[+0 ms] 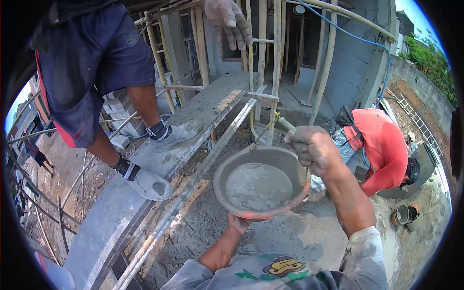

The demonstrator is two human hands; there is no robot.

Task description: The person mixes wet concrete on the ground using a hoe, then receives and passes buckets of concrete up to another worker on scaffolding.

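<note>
A round basin point(300, 194) holding wet grey cement mix point(258, 186) is held up in front of me. My left hand point(238, 223) supports its near underside, and the fingers are hidden beneath it. Above the far right rim, my right hand point(314, 149) is closed in a fist around the basin's handle point(287, 124). Pale tubing sticks out of the fist, with thin cord running down toward the rim. Another person's hand point(229, 21), dusty grey with fingers spread, reaches down from above, apart from the basin.
At left, a person in shorts point(96, 63) stands on a sloping plank point(116, 193). Bamboo poles point(193, 186) run alongside and scaffolding rises behind. To the right, a person in a red shirt point(379, 145) bends down near buckets point(401, 215). A ladder point(418, 121) lies farther back.
</note>
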